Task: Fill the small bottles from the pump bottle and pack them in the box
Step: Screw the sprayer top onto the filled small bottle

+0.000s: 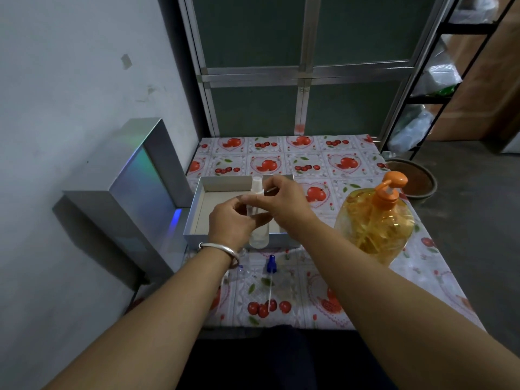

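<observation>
Both hands meet over the box (197, 204) — the left hand (230, 223) curls its fingers round a clear bottle (259, 220), held upright, while the right hand (281, 204) pinches it near the neck. The pump bottle (374, 220) stands right of the box on a fruit-print cloth (323, 161); a blue sprayer (271, 263) lies nearer the person. A grey wall (70, 80) is left of the box.

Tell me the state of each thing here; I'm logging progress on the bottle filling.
Small bottle: upright, white cap on, held over the box by both hands.
Left hand: grips the bottle's body.
Right hand: fingers at the bottle's neck.
Box: open; what shows of the inside is bare.
Pump bottle: upright, orange pump on, holds yellow liquid.
Blue sprayer: lying loose on the table.
Box lid: off, propped against the wall.
</observation>
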